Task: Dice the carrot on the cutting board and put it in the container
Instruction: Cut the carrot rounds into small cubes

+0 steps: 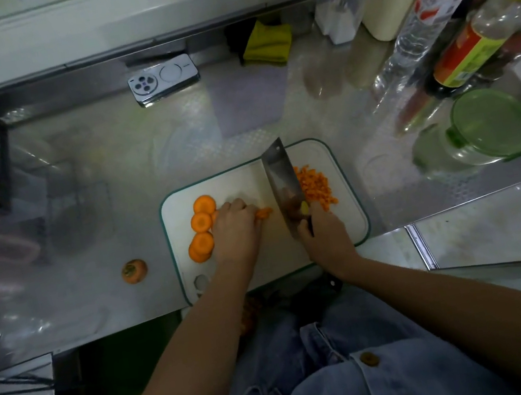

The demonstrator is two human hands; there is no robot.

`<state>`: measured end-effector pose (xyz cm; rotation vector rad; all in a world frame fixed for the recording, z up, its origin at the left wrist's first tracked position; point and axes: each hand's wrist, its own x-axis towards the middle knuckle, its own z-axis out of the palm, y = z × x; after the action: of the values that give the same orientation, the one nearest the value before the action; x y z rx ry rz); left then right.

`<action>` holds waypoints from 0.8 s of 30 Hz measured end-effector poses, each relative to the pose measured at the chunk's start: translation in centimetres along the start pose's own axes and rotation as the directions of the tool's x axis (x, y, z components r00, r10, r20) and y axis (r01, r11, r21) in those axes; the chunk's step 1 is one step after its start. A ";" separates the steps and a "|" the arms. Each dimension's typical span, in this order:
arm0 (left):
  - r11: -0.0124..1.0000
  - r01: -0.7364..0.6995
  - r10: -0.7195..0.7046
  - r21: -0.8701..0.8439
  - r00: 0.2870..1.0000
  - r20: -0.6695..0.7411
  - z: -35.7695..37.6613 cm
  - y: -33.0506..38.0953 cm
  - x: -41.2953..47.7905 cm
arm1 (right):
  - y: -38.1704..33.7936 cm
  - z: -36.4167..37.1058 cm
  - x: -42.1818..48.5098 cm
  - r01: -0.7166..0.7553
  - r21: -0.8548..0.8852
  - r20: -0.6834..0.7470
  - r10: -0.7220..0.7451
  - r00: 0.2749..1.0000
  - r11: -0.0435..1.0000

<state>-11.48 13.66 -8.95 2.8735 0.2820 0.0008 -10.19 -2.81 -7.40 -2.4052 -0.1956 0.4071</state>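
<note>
Nearest the person, both bare forearms reach over a denim garment (372, 386) to a white cutting board (242, 183) with a green rim at the counter (104, 190) edge. The left hand (235, 233) has its fingers curled down over a small bundle of carrot strips (263, 213), holding it on the board. The right hand (325, 234) is closed around the handle of a cleaver (282, 183), whose blade stands just right of the strips. Left of the left hand lie round carrot slices (201, 223), bright orange and overlapping. Right of the blade sits a pile of diced carrot (314, 186), small and fairly even. A carrot stub (134, 271) lies on the counter, off the board. Further right stands a clear container (493, 125) with a green lid. Beyond lie a phone (163, 79) and a yellow cloth (266, 43).
</note>
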 end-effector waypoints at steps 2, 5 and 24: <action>1.000 -0.010 0.010 -0.018 1.000 -0.006 0.1 0.1 -0.1 | 0.6 -0.6 0.3 0.016 -0.037 -0.010 -0.016 1.000 0.999; 0.999 -0.039 0.039 -0.022 0.999 -0.005 0.3 0.0 -0.6 | 0.9 -1.2 0.9 0.028 -0.039 -0.020 -0.029 0.999 0.999; 0.971 0.100 -0.109 -0.216 0.994 -0.028 0.1 -0.2 -1.2 | 0.0 -1.8 1.3 0.213 -0.100 0.096 -0.204 0.974 0.972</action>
<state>-12.66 13.62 -9.09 2.6441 0.4148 0.0654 -8.36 -3.59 -6.39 -2.4444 -0.5172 0.4107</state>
